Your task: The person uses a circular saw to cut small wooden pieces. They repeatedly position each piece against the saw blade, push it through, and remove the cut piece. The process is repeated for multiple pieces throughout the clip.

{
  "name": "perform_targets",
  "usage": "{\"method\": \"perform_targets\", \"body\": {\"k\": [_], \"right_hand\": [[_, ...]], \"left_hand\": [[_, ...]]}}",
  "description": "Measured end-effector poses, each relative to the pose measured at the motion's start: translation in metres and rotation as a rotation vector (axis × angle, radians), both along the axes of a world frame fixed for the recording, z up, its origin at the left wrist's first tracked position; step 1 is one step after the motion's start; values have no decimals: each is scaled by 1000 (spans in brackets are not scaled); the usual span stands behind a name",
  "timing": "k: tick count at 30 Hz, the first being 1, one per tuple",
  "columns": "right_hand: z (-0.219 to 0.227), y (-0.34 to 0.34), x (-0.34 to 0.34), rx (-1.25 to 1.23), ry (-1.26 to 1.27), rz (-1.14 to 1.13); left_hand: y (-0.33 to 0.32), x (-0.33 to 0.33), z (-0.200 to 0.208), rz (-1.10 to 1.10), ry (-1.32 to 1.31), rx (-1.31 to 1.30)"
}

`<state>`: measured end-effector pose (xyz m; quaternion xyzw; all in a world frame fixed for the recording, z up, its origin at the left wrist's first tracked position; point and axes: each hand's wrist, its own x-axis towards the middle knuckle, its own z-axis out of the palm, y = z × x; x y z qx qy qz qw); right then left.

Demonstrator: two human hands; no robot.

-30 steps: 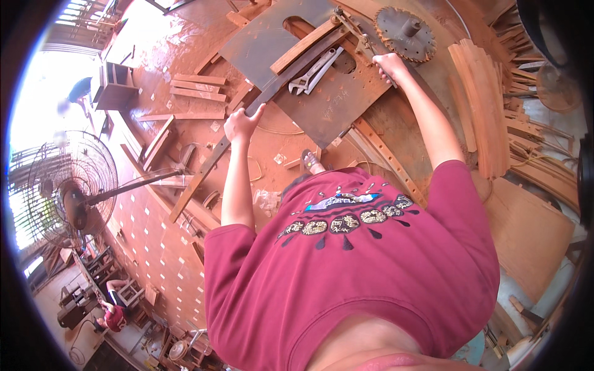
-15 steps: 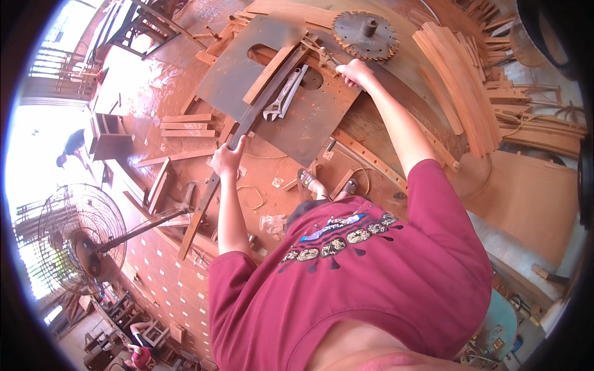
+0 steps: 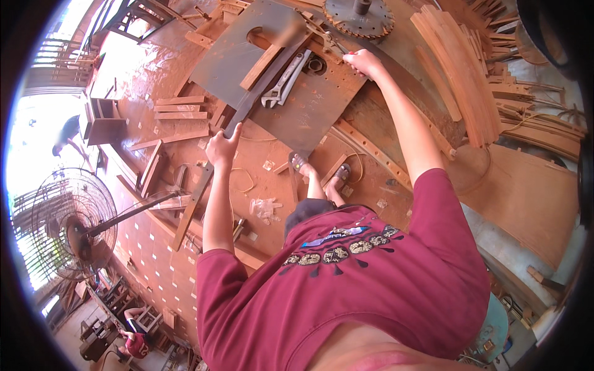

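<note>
Near metal plate [image 3: 303,114], left hand [image 3: 221,149] curled around bar [image 3: 246,106], thumb raised

Long bar [image 3: 249,101] and wrench [image 3: 284,81] obstruct; the plate's near corner [image 3: 301,130] is clear.

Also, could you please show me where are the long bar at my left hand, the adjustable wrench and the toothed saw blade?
Long bar [image 3: 249,104]: head view, on its dark, flat stretch.
Adjustable wrench [image 3: 286,78]: head view, on its handle.
Saw blade [image 3: 355,21]: head view, on its disc face.
</note>
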<state>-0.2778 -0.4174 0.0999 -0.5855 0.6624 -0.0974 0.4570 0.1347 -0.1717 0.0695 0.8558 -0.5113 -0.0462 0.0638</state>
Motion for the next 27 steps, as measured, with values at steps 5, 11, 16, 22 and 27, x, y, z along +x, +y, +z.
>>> {"method": "perform_targets", "body": {"k": [5, 11, 16, 22, 27], "right_hand": [[-2, 35, -48, -29, 15, -14], [-1, 85, -111, -63, 14, -36], [-4, 115, -156, -47, 157, 6], [-3, 152, -195, -184, 123, -2], [-15, 187, -245, -183, 117, 24]], "left_hand": [[33, -45, 2, -6, 17, 22], [77, -104, 3, -37, 60, 35], [111, -146, 4, -40, 55, 55], [139, -192, 6, -19, 67, 41], [179, -233, 6, -33, 21, 33]]}}
